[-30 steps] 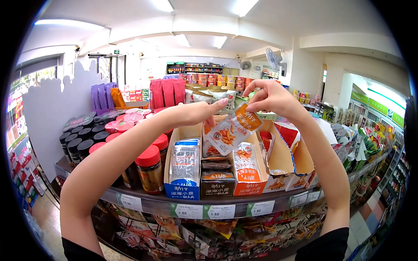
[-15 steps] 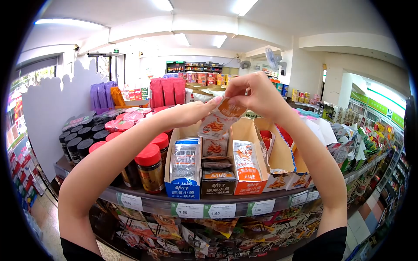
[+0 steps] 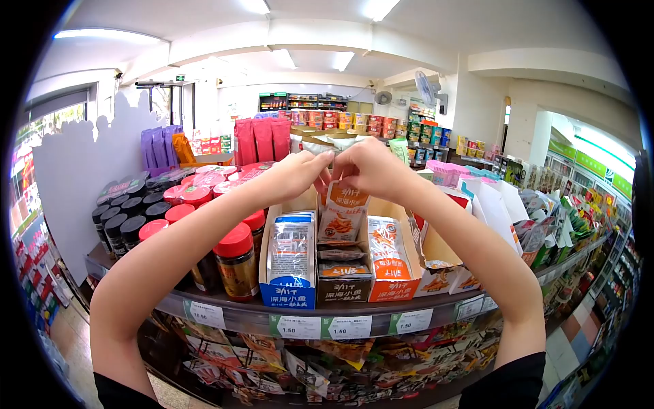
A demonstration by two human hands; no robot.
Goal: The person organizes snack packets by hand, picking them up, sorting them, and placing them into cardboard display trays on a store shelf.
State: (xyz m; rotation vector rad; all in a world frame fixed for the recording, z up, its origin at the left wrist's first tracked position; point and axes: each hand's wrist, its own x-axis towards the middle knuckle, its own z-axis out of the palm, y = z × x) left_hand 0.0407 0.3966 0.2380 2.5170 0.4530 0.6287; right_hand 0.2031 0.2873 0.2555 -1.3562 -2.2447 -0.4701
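The person's right hand (image 3: 371, 165) pinches the top edge of a packet (image 3: 345, 217) between thumb and fingers. The left hand (image 3: 298, 175) is beside it, its fingertips close together at the packet's upper left; whether they grip it cannot be told. The packet, with an orange top and a pale lower part, is upright at the brown box (image 3: 343, 291), in front of that box's raised back. More packets lie stacked low in the front of the brown box.

The blue box (image 3: 287, 296), holding silvery packets, stands just left of the brown box, and the orange box (image 3: 394, 290), holding orange and white packets, just right of it. More open boxes (image 3: 439, 279) stand further right, partly behind the right forearm. To the left are jars with red lids (image 3: 234, 240), and beyond them jars with black lids (image 3: 133, 229).

All of these are on a curved shelf (image 3: 252, 315) with price tags (image 3: 351, 328) along its front edge. Bagged snacks (image 3: 306, 371) fill the space below. Behind the jars stand pink pouches (image 3: 263, 141), purple pouches (image 3: 156, 147) and an orange pouch (image 3: 183, 149). At the back are rows of tubs (image 3: 376, 126) and a wall fan (image 3: 425, 88).
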